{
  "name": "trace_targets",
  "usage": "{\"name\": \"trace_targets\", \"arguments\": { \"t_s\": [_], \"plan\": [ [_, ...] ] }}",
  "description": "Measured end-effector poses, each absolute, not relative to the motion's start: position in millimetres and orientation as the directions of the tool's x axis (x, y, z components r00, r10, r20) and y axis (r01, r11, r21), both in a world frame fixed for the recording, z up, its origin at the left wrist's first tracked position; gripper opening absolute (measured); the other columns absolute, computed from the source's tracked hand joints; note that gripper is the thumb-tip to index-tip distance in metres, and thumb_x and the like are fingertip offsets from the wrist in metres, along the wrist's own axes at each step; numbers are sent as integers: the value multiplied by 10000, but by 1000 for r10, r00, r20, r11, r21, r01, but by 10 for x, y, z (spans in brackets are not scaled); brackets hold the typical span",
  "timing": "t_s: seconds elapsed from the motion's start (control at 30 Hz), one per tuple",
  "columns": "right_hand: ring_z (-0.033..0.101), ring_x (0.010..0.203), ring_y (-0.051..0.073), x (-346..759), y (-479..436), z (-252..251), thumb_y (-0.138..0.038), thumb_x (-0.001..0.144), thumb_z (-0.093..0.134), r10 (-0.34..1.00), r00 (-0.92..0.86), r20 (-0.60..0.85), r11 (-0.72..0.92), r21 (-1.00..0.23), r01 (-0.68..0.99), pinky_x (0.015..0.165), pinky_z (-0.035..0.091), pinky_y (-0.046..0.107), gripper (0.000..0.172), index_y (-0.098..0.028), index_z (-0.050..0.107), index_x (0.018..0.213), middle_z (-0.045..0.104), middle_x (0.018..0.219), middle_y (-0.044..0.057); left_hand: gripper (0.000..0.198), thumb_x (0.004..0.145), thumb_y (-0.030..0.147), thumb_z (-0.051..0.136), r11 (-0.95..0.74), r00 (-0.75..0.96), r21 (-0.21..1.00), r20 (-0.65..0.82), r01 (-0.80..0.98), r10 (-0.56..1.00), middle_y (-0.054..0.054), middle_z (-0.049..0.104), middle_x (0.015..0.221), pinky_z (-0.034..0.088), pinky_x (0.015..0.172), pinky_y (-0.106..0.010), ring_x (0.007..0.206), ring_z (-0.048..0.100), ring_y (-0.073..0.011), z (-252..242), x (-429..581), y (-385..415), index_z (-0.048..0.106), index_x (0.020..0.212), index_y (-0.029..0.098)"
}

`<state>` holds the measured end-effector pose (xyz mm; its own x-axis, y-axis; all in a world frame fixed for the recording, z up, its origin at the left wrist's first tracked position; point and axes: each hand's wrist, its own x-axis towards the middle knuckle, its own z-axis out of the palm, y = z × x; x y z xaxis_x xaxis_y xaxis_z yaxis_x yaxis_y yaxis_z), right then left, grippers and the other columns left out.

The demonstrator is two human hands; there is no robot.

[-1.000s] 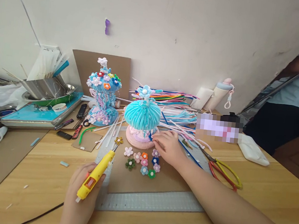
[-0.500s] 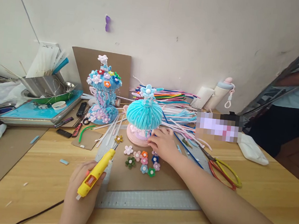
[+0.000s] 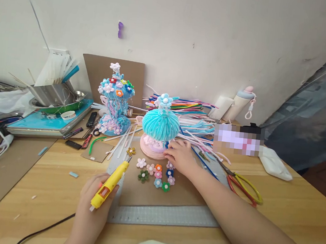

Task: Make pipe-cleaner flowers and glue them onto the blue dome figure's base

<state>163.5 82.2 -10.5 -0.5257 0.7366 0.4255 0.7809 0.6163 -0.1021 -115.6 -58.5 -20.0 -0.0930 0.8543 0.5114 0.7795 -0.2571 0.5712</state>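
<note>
My left hand (image 3: 92, 198) is closed around a yellow glue gun (image 3: 110, 184), its nozzle pointing up and away, close to a gold flower (image 3: 131, 151). My right hand (image 3: 180, 155) has its fingers curled against the pink round base (image 3: 148, 148) of a pipe-cleaner ornament. A turquoise dome (image 3: 160, 125) tops this ornament, with a light blue flower (image 3: 165, 100) above it. A dark blue bit shows by my right fingertips. Small fuzzy flowers in several colours, among them a dark green one (image 3: 143, 176), lie on a cardboard sheet (image 3: 149, 198) before the ornament.
A second, flower-covered ornament (image 3: 116, 90) stands at the back left. Pipe cleaners (image 3: 197, 126) lie heaped behind my right hand. Scissors (image 3: 245, 187) are to the right. A metal pot (image 3: 52, 93) rests on books at the left. The glue gun's cord (image 3: 47, 227) trails left.
The view has shifted slightly, so most things appear a little to the right. A person at the right edge has gone out of view. My hands keep nearly the same pose.
</note>
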Motion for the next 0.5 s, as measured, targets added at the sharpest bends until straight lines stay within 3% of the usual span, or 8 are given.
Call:
{"name": "trace_targets", "arguments": {
  "t_s": [0.17, 0.3, 0.5],
  "plan": [
    [507, 976, 229, 1723, 774, -15, -301, 839, 609, 761, -502, 412, 613, -203, 763, 827, 245, 406, 95, -273, 699, 856, 648, 968, 26, 109, 837, 295, 546, -269, -85, 570, 518, 776, 851, -33, 593, 947, 439, 807, -317, 919, 555, -205, -177, -1151, -579, 562, 919, 225],
    [546, 929, 209, 1869, 640, 185, -300, 889, 528, 803, -494, 333, 588, -308, 748, 819, 303, 370, 178, -214, 669, 821, 664, 904, 37, 91, 842, 281, 544, -293, -75, 579, 527, 761, 847, -30, 579, 936, 431, 803, -316, 902, 546, -197, -168, -1151, -581, 556, 913, 227],
    [541, 1000, 188, 1912, 317, 251, -149, 874, 500, 754, -632, 180, 645, -385, 660, 856, 373, 321, 235, -235, 610, 1063, 630, 1085, 38, 82, 840, 278, 551, -307, -54, 576, 524, 758, 850, -29, 572, 938, 423, 801, -320, 910, 537, -199, -174, -1151, -575, 553, 906, 228]
  ]
}}
